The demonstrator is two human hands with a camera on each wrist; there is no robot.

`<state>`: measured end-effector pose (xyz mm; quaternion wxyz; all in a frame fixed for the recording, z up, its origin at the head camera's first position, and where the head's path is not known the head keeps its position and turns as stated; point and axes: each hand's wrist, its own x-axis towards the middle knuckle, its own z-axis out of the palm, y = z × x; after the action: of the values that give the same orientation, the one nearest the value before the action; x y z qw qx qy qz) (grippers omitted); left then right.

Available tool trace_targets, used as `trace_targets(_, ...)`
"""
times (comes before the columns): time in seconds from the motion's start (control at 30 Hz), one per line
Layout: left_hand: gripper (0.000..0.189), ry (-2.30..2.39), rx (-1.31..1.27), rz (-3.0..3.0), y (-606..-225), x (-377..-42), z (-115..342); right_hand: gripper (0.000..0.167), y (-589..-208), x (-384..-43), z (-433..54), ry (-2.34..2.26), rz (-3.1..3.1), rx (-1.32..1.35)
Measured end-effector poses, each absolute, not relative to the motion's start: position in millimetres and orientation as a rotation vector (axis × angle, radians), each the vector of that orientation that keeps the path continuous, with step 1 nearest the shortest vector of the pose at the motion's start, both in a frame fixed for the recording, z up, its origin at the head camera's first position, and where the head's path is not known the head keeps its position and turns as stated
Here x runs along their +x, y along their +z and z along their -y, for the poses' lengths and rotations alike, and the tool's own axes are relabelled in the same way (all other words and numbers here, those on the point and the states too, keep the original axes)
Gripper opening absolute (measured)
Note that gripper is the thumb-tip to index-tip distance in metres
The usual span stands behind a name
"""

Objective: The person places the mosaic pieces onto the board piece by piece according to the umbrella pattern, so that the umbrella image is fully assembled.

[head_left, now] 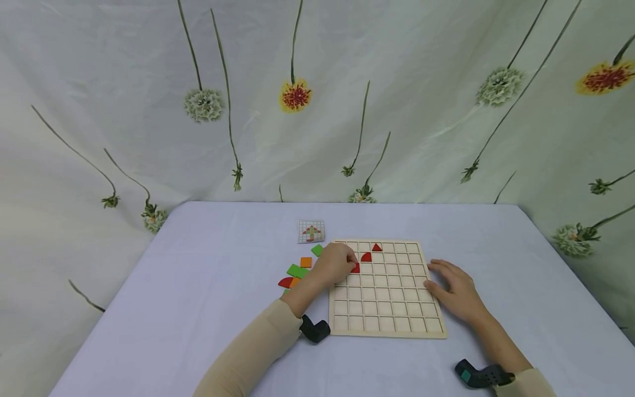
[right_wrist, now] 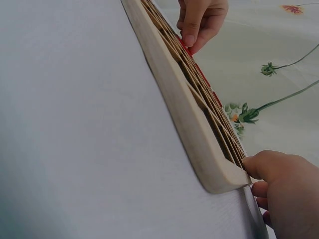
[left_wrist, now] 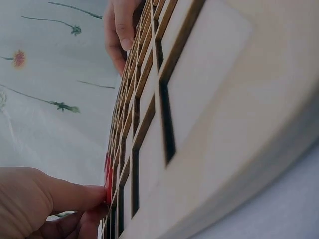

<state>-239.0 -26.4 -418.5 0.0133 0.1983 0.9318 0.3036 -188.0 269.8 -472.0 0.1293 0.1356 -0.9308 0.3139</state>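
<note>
A pale wooden grid board (head_left: 389,326) lies on the table. Thumb and fingertips of my left hand (head_left: 335,263) pinch a red tile (head_left: 356,268) at the upper left of the grid; the hand covers part of it, so its full shape is hidden. Two more red tiles sit in cells up and to the right, a quarter circle (head_left: 366,257) and a triangle (head_left: 377,247). My right hand (head_left: 456,291) rests against the board's right edge, fingers loosely extended. In the right wrist view its thumb (right_wrist: 269,164) touches the rim near a corner.
Left of the board lie loose tiles: green ones (head_left: 297,271), an orange square (head_left: 306,262) and a red quarter circle (head_left: 285,282), some partly behind my left arm. A small printed pattern card (head_left: 311,231) lies beyond the board's far left corner. A flowered cloth (head_left: 317,138) hangs behind the table.
</note>
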Motion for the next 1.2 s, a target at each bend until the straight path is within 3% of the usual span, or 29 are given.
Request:
trace_targets(0.67,0.008,1.141,0.573,-2.921,-426,-246,54,0.042,-469,-186,-267,0.902,2.701,0.406)
trace_targets(1.2,0.007,1.082,0.303,-3.000,-427,-261,91,0.041,-470,-186,-269,0.915,2.692,0.417)
